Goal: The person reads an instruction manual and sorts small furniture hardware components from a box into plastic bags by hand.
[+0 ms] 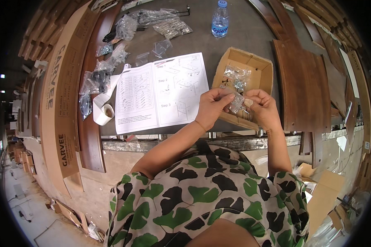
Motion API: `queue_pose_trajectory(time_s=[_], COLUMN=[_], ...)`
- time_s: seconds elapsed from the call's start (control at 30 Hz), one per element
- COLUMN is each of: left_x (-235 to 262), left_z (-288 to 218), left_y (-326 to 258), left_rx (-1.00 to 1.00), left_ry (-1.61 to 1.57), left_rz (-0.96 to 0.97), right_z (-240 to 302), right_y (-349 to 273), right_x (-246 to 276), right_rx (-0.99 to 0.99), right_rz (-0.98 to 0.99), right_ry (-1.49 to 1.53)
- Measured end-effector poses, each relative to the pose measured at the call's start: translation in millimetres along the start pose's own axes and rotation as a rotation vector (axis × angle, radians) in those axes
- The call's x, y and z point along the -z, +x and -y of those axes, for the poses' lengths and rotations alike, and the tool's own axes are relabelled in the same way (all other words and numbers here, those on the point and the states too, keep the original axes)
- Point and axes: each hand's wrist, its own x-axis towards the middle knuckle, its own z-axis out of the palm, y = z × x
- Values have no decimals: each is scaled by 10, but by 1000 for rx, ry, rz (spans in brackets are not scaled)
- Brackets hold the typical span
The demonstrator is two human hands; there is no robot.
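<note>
My left hand (213,106) and my right hand (263,108) meet over the near side of an open cardboard box (261,68). Between them they pinch a small clear plastic bag (236,103), the left thumb on one side and the right fingertips on the other. Small parts seem to be inside it, too small to make out. Behind the hands, more clear bags of metal hardware (238,76) lie in the box. An assembly instruction sheet (169,99) with step drawings is spread out left of my left hand.
A water bottle (220,20) stands at the back. Bagged hardware (105,66) and a roll of white labels (105,113) lie on the left. Brown wooden panels (303,86) flank the right, and a long cardboard carton (62,99) the left. Plastic-wrapped parts (152,22) lie farther back.
</note>
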Motion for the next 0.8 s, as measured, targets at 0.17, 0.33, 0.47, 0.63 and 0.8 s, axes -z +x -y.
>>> queue_pose_trajectory(time_s=[0.17, 0.33, 0.47, 0.63, 0.8], left_x=[16, 9, 65, -57, -141], left_z=[-13, 7, -13, -92, -86], left_y=[-39, -75, -117, -241, -338], left_rx=[-31, -54, -288, -865, -347], left_ry=[-4, -23, 221, 761, 549], left_rz=[-52, -84, -223, -126, 20], right_z=[-13, -237, -149, -129, -28], right_y=[-94, -47, -82, -148, -207], right_x=[-164, -165, -151, -93, -345], right_rx=[0, -5, 28, 51, 116], right_rz=[-27, -69, -145, -213, -162], right_ry=[62, 69, 70, -99, -237])
